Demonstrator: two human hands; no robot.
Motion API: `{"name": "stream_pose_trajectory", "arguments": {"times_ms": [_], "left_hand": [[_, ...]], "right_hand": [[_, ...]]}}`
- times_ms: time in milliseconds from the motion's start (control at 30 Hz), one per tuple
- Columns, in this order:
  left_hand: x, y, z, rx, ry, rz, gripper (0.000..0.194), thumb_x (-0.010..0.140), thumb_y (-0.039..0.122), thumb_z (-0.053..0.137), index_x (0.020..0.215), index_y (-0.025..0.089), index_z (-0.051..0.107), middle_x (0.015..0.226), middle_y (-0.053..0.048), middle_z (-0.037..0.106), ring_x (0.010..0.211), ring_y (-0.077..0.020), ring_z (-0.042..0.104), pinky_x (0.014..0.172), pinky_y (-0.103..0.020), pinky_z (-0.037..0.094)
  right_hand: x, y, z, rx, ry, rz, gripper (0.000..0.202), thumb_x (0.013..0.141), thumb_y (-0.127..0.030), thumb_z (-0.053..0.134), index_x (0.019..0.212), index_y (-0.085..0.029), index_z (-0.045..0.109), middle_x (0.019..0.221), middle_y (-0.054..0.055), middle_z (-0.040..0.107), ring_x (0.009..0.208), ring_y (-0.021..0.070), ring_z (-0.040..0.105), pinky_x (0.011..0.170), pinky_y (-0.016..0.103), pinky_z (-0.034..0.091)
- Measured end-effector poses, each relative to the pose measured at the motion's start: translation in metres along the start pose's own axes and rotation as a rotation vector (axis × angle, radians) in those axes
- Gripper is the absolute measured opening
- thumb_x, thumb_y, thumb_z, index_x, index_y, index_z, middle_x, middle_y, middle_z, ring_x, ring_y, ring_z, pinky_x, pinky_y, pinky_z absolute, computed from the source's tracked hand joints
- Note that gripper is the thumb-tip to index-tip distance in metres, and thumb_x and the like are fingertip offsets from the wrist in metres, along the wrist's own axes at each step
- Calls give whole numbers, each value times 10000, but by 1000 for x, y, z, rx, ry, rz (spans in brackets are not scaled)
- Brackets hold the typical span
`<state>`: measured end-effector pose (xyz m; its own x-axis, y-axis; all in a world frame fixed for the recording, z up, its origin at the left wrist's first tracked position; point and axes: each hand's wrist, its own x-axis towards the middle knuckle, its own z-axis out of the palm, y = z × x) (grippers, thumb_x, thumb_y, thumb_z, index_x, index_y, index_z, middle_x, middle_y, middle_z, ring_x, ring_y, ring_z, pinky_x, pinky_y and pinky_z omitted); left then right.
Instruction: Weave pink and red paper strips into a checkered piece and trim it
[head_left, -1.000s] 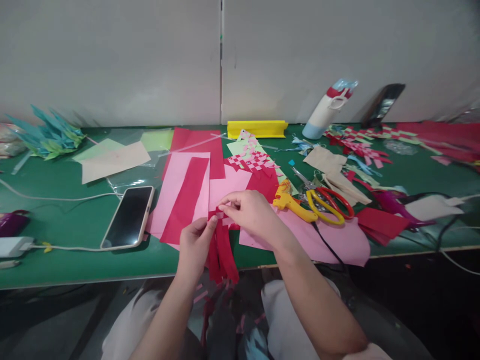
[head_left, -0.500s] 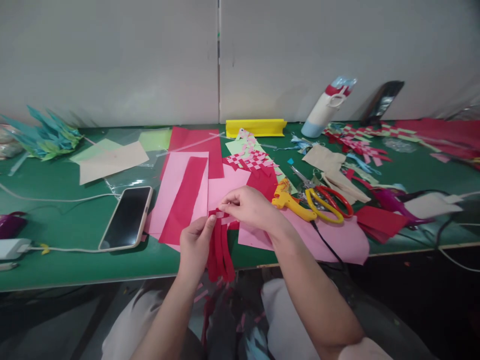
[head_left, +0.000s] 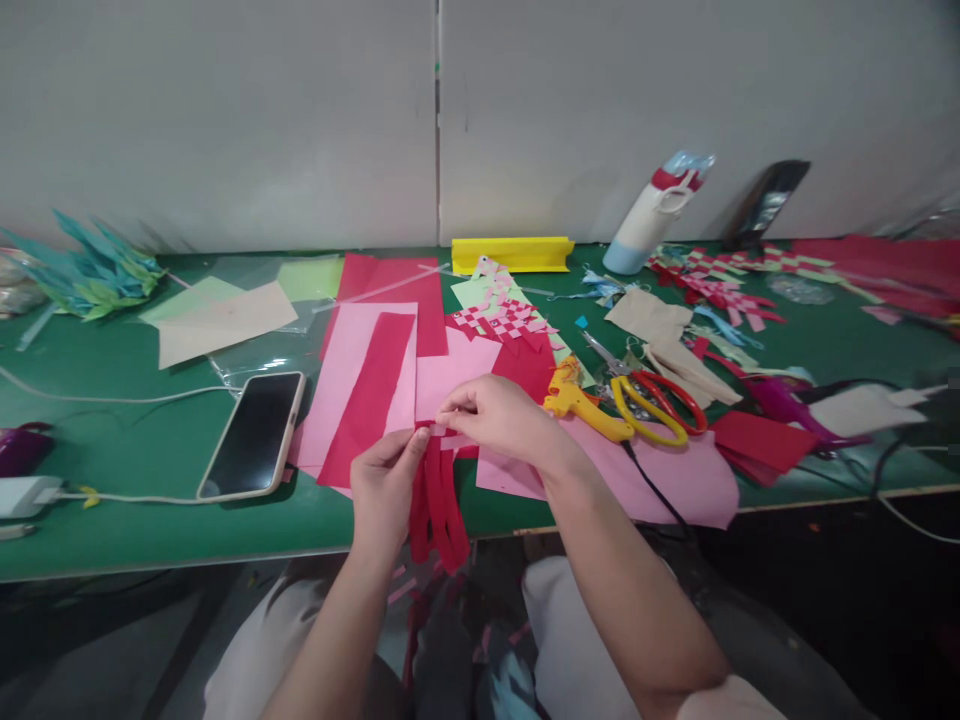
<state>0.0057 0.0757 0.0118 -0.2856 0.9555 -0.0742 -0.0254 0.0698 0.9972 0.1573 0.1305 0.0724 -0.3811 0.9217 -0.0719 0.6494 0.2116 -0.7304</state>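
Observation:
My left hand (head_left: 386, 485) pinches the upper left edge of a red paper piece cut into strips (head_left: 441, 505), which hang down past the table's front edge. My right hand (head_left: 491, 415) is closed in a pinch on a pale pink paper strip (head_left: 454, 440) that crosses the tops of the red strips. Both sets of fingertips nearly meet there, and the exact weave is partly hidden by them. Behind the hands lie pink paper (head_left: 454, 375) and a torn-edged red sheet (head_left: 364, 400).
Right of my hands are a yellow glue gun (head_left: 581, 400) and scissors (head_left: 649, 405) with red and yellow handles. A phone (head_left: 255, 435) lies at left. Woven checkered paper pieces (head_left: 506, 315), a yellow folded piece (head_left: 511, 255) and a bottle (head_left: 656, 220) sit toward the wall.
My left hand has shifted slightly left and tilted. The hanging red strips have swung and spread a little. My right hand stays almost in place.

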Motion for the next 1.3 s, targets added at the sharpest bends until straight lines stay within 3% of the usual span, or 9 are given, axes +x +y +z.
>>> {"name": "stream_pose_trajectory", "arguments": {"times_ms": [367,500,567,733,900,1033,1133,1233,1300], "left_hand": [[5,-3,3,-291,20,-155,295,626,394,808,809,167,760,672,-11,716,695,-167,661,665,-270,508],[9,5,4,-439,49,-272,312,561,381,845,744,154,735,619,1,690,563,-135,631,553,-244,498],[12,8,4,-502,83,-294,318,544,378,854,717,148,720,623,1,691,522,-111,609,516,-221,487],[17,9,3,-594,122,-288,308,563,372,847,709,145,697,611,5,680,519,-101,607,490,-193,460],[17,8,4,-620,119,-269,305,584,374,837,706,136,691,601,8,664,534,-94,596,539,-205,476],[17,10,5,-605,124,-253,310,568,375,845,691,136,690,597,0,671,521,-95,588,529,-208,466],[18,9,6,-587,122,-246,320,560,381,846,703,140,691,600,3,672,517,-90,582,515,-202,452],[20,5,7,-509,151,-217,330,583,375,833,798,161,703,642,18,677,542,-85,591,553,-202,469],[21,3,5,-356,160,-133,375,646,365,797,956,178,701,813,-16,719,707,-117,655,673,-225,508]], "right_hand": [[-1,3,4,134,55,-15,174,805,-307,599,844,-231,750,799,7,724,705,129,624,621,223,421],[-5,1,3,136,194,-10,210,836,-344,570,856,-205,727,760,6,697,656,120,586,614,228,408],[-10,-1,3,131,213,0,260,852,-380,545,775,-178,689,671,-2,638,595,109,527,551,223,363],[-20,-7,13,47,21,-11,428,857,-458,523,544,-165,534,483,-40,439,477,79,397,471,234,254],[-16,-11,27,14,-74,73,315,761,-400,642,551,-168,604,490,-31,534,479,81,454,474,228,272],[-14,-9,30,19,-124,97,215,757,-296,619,585,-169,637,490,-31,577,460,75,485,493,215,309],[-13,-5,30,45,-159,100,233,769,-305,606,583,-167,629,501,-23,603,461,83,519,500,211,339],[-11,1,30,66,-143,96,254,791,-349,595,618,-172,648,519,-14,623,467,94,539,509,216,359],[-10,5,32,65,-120,102,275,808,-369,583,626,-175,649,522,-12,628,467,101,547,516,224,367]]}}
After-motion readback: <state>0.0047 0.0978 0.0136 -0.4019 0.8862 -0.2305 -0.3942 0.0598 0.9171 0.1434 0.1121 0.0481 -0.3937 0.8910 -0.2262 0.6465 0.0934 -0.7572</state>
